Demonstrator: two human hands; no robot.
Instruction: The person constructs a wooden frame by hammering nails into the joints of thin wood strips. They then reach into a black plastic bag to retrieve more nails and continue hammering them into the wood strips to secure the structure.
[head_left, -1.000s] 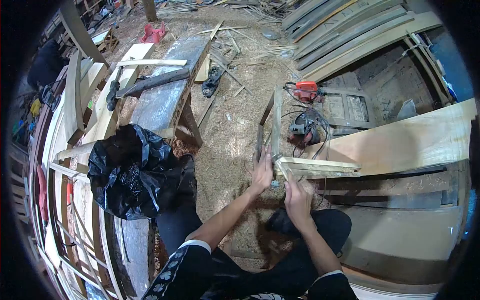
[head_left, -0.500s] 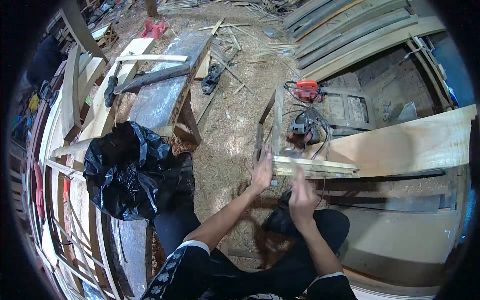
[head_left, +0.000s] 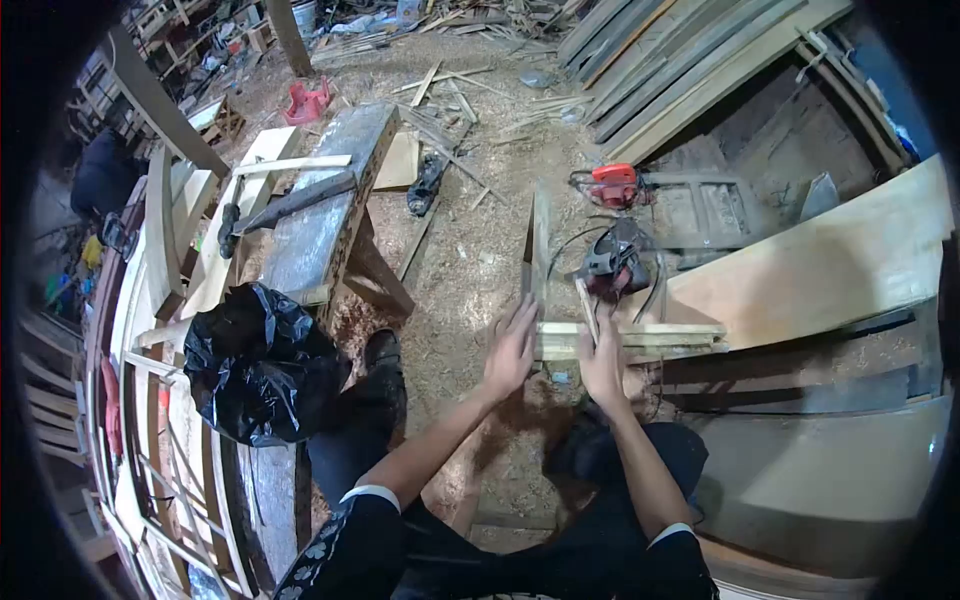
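My left hand (head_left: 512, 348) grips the near corner of a narrow wooden frame (head_left: 541, 240), its fingers stretched forward along the wood and partly hiding the corner. Beside it, my right hand (head_left: 603, 368) is closed around the light wooden handle of what looks like a hammer (head_left: 588, 305). The handle points up and away; its head cannot be made out against the dark power tool behind. Between and under both hands lie several pale wooden strips (head_left: 675, 336), stacked and running to the right.
A black plastic bag (head_left: 262, 365) rests by my left leg. Past the strips sit a dark corded power tool (head_left: 617, 255) and a red one (head_left: 615, 185). A wide plank (head_left: 820, 280) extends right. A bench (head_left: 330, 215) with timber stands left, on a shaving-covered floor.
My right hand and the handle were blurred above the strips; now they are sharper and the handle stands farther forward. The view has shifted, and the nails seen in the bag are hidden.
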